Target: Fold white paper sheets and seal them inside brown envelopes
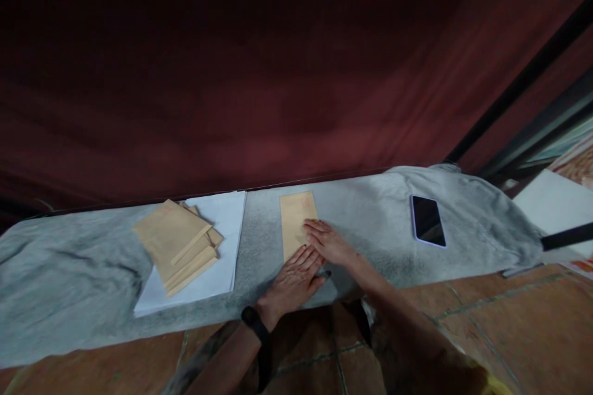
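Observation:
A single brown paper envelope (295, 213) lies upright-wise on the grey cloth, with a small red mark near its top right corner. My left hand (294, 281), a black band on its wrist, rests flat over the envelope's lower end with its fingers stretched out. Across the lower right of the envelope lies my right hand (328, 242), also flat, its fingers extended and close to the left fingertips. A small dark tip (327, 273) shows beside my left thumb; what it belongs to is unclear. The hands hide the envelope's bottom part.
To the left, several brown envelopes (173, 237) sit in a loose pile on a stack of white paper (231, 234). A phone (428, 220) in a light purple case lies at right. Grey cloth (370, 222) covers the narrow bench; a dark red curtain (287, 105) hangs behind.

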`<state>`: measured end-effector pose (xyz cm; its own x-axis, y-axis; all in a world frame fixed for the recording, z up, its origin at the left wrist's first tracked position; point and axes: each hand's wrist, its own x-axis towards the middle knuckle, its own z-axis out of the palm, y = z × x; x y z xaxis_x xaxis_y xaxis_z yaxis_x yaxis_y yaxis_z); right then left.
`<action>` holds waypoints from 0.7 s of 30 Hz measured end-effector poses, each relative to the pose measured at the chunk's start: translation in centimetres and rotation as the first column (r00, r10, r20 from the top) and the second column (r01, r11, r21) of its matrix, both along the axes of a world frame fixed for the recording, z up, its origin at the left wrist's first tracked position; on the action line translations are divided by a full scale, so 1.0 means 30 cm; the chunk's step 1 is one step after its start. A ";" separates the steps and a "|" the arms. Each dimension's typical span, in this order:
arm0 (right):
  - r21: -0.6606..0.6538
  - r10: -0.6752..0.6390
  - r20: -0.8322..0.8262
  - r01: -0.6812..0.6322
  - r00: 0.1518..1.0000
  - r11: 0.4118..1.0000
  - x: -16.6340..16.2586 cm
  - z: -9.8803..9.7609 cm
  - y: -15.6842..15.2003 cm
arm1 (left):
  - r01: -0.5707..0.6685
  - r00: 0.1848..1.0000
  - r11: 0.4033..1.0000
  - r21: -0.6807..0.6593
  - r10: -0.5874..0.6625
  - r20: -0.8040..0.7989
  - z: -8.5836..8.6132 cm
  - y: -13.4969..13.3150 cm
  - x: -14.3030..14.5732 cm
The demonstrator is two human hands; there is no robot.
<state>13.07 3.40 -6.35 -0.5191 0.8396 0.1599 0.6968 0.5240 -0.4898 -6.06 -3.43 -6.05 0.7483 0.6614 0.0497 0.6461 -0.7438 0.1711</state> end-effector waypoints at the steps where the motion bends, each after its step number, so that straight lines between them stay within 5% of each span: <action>1: 0.009 0.009 0.038 -0.009 0.999 1.000 0.002 -0.005 -0.003 | 0.006 1.000 1.000 -0.012 -0.006 -0.001 0.006 -0.003 0.000; 10: 0.014 -0.059 0.213 0.058 0.975 0.998 -0.007 -0.029 0.027 | 0.049 0.998 0.996 -0.078 -0.046 0.037 0.015 -0.018 -0.002; 21: 0.076 -0.201 0.308 0.187 0.930 0.979 -0.052 -0.017 0.224 | 0.073 0.995 0.997 0.005 -0.074 0.071 0.022 -0.038 -0.006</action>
<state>11.50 10.11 -6.86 -0.3762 0.9249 0.0551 0.9012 0.3790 -0.2101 -6.23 -4.57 -5.39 0.7894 0.6045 0.1066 0.5758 -0.7894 0.2128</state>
